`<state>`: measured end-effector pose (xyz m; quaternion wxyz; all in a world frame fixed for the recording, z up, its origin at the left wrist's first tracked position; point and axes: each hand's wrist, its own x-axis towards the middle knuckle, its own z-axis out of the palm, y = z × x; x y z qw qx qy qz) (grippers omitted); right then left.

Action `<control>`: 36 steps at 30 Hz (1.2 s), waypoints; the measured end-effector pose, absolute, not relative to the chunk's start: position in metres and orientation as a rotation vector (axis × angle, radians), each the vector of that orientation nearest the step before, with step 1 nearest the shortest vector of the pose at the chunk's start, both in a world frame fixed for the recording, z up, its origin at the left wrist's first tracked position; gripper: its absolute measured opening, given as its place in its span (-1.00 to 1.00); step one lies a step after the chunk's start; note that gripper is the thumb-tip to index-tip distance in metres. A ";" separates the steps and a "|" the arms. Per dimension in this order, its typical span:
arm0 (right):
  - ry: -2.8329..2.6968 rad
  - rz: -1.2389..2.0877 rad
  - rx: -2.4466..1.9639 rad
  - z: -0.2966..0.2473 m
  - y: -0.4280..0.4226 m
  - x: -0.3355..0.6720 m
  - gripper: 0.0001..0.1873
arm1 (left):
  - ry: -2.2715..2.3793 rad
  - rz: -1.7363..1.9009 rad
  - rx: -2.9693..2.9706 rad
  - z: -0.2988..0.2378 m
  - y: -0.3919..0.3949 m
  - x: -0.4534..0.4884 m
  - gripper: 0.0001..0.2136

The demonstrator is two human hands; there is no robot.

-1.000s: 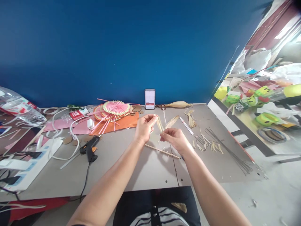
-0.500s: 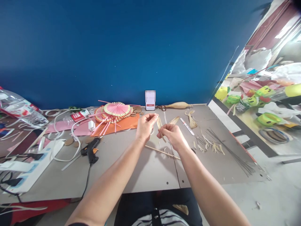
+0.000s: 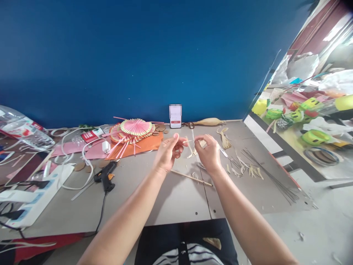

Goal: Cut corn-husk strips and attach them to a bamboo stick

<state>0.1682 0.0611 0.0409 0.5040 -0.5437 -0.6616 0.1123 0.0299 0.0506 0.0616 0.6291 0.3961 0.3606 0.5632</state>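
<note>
Above the grey table (image 3: 171, 198), the left hand (image 3: 167, 152) and the right hand (image 3: 210, 152) each pinch one end of a thin dried husk strip (image 3: 190, 146), holding it stretched between them so it stays clear of the wooden stick (image 3: 191, 177) lying below.

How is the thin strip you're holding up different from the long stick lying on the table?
The husk strip is pinched between the left hand and right hand, above the table; the wooden stick lies flat on it, untouched. The strip is shorter, curled and floppy; the stick is longer and straight. Both are pale tan and thin.
</note>
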 end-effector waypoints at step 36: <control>-2.495 0.258 -2.107 -0.014 -0.002 0.258 -0.87 | 1.306 1.149 1.058 0.029 0.032 0.026 -0.78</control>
